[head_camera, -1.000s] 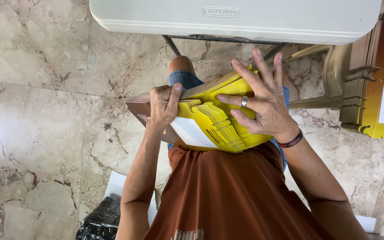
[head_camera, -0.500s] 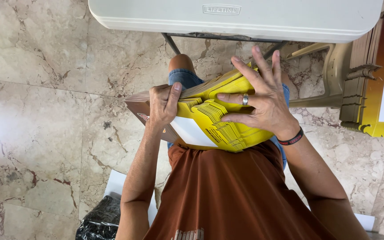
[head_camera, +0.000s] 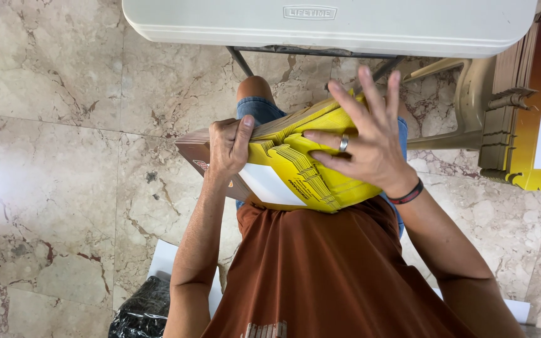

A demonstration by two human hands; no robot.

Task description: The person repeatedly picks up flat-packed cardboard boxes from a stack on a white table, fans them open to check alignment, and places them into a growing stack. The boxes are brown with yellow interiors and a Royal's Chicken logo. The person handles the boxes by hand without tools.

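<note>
Yellow flat cartons (head_camera: 295,169) held between left hand (head_camera: 226,147) and right hand (head_camera: 364,141).

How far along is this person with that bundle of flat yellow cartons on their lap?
Done: nothing folded or set out is visible. In hand: the left hand grips the edge of the stack of flat yellow cartons on the lap, while the right hand lies spread on top. Left: the whole bundle appears flat, and another stack of flat cartons leans at the right, beside the white folding table.
</note>
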